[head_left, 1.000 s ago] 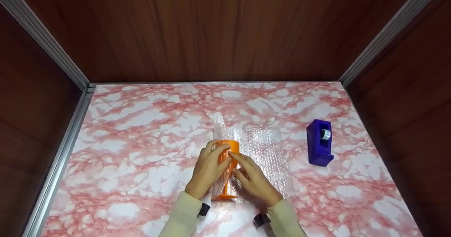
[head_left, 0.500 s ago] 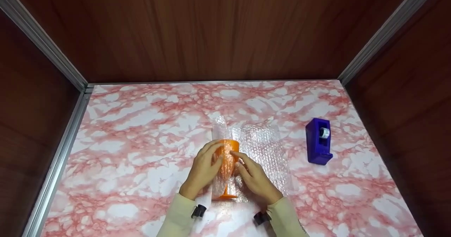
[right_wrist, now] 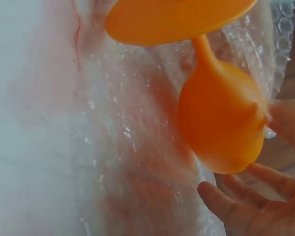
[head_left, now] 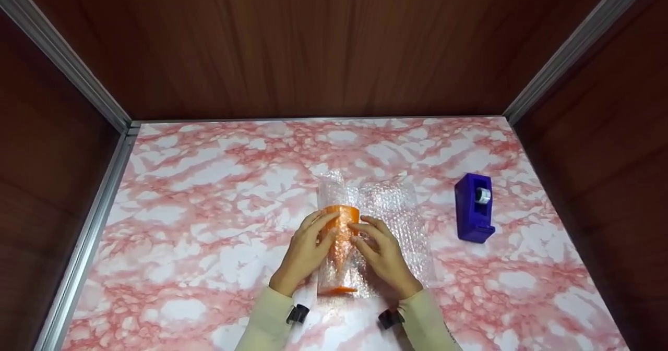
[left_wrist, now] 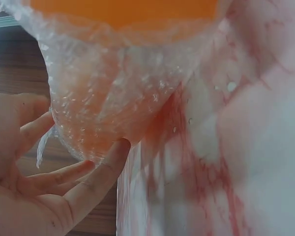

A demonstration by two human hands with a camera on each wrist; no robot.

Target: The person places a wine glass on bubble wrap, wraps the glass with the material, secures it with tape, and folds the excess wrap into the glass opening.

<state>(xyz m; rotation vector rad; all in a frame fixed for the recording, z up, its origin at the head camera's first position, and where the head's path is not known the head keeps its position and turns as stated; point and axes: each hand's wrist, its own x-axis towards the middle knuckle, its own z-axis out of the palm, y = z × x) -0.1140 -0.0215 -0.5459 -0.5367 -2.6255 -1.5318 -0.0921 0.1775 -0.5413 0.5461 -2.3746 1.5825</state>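
An orange goblet [head_left: 340, 252] lies on a sheet of bubble wrap [head_left: 394, 226], its bowl away from me and its foot toward me. A flap of the wrap covers its left side and upper face. My left hand [head_left: 303, 249] holds the flap against the bowl with curled fingers and thumb; the left wrist view shows fingertips [left_wrist: 119, 150] on the wrap. My right hand [head_left: 384, 254] holds the bowl's right side between fingers and thumb. In the right wrist view that side of the goblet [right_wrist: 221, 118] shows uncovered, with some right fingers hidden behind it.
A purple tape dispenser [head_left: 474, 210] with a roll of clear tape stands to the right of the wrap. Pink-and-white marbled table surface [head_left: 209, 184] surrounds the work. Dark wood panels [head_left: 313, 48] with metal rails rise at the back and both sides.
The wrap's flap has come further right across the goblet, covering more of its bowl and stem. The goblet has shifted slightly right. My right hand's fingers have spread along the bowl's right side.
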